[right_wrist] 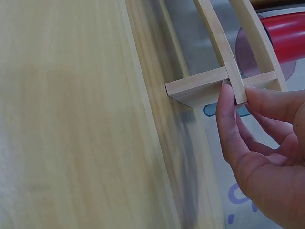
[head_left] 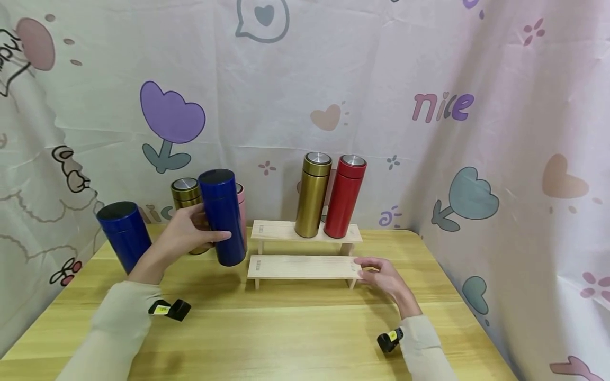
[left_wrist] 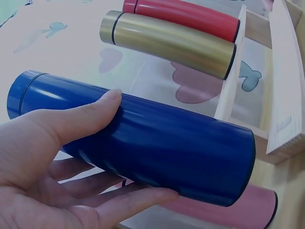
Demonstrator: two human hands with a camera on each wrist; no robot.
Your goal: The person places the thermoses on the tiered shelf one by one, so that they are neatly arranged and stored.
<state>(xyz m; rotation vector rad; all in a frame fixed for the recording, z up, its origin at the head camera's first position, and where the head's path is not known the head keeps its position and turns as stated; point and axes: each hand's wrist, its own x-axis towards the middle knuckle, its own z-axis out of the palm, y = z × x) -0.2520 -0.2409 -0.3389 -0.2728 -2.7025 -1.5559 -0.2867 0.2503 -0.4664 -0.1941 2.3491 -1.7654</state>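
A blue thermos bottle [head_left: 226, 222] is held in the air, slightly tilted, by my left hand [head_left: 187, 231]; in the left wrist view the thumb and fingers wrap its body. My right hand [head_left: 384, 276] pinches the right end of the lower wooden step [head_left: 305, 267] of a two-tier rack, thumb on one face and fingers on the other, as the right wrist view shows. On the upper step [head_left: 271, 229] stand a gold thermos [head_left: 312, 201] and a red thermos [head_left: 346, 198] side by side. The lower step bears nothing.
Left of the rack, another blue thermos [head_left: 125, 233] stands beside my left forearm. Behind the held bottle are a gold thermos [head_left: 186, 191] and a pink thermos [head_left: 242, 203], both partly hidden. A printed curtain [head_left: 381, 69] hangs behind the wooden table [head_left: 267, 338].
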